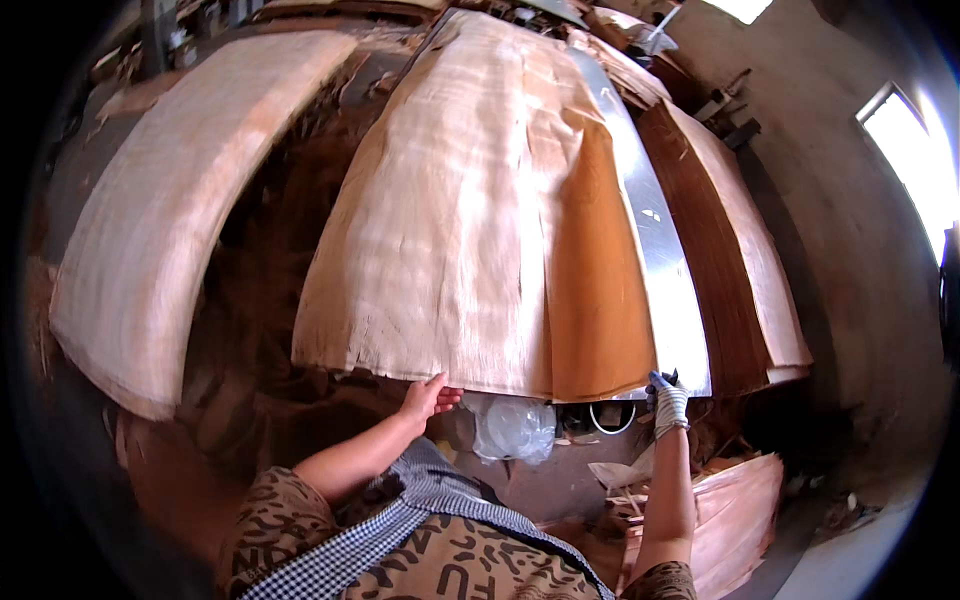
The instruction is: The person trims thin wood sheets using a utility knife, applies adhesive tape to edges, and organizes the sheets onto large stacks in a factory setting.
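A large pale wood veneer sheet (430, 220) lies over a shiny metal-topped table (675, 270), its near edge ragged and its surface wavy. On its right side is a smooth orange-brown strip (598, 290); whether this is a separate sheet or part of the veneer I cannot tell. My bare left hand (425, 398) pinches the near edge of the veneer, thumb on top and fingers curled below. My right hand (668, 405), in a striped glove with blue fingertips, is closed at the strip's near right corner, by the metal edge.
A stack of pale veneer (190, 190) stands to the left, and another veneer stack (750, 230) with a dark reddish side runs along the right. Below the table edge hangs a clear plastic bag (513, 430). Broken veneer pieces (715, 520) lie at the lower right.
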Motion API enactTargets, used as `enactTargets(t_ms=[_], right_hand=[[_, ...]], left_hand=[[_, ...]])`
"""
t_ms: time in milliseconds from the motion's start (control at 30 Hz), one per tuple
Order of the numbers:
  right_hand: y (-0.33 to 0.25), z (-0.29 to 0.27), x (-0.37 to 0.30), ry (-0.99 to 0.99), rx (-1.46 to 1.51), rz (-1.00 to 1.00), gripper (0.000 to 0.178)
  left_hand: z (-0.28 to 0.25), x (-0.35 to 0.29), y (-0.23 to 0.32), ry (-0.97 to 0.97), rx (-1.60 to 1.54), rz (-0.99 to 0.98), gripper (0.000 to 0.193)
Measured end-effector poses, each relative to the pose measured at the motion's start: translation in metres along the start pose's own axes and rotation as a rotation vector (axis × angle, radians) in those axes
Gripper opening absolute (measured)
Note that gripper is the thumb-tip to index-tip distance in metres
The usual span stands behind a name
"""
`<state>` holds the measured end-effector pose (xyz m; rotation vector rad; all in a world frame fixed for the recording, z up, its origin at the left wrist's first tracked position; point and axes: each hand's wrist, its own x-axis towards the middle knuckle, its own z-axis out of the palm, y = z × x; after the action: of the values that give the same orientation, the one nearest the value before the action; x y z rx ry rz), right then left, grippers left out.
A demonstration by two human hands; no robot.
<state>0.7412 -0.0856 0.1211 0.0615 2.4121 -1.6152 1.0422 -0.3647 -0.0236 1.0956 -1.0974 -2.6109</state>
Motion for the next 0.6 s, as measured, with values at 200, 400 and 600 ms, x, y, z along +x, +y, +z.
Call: enactTargets(t_ms=[200,400,600], right_hand=[[0.025,-0.031,0.03,0.002,0.0,-0.033,0.013],[0.014,-0.043,0.071,-0.044,-0.007,0.045,0.015],[0.027,-0.049,0.097,-0.092,0.062,-0.013,0.014]], left_hand=[[0.023,0.025,-0.034,-0.09,-0.138,-0.178,0.032],[0.043,0.049,-0.037,-0.076,-0.178,-0.11,0.032],[0.058,0.082,-0.038,0.121,-0.145,-0.009,0.035]])
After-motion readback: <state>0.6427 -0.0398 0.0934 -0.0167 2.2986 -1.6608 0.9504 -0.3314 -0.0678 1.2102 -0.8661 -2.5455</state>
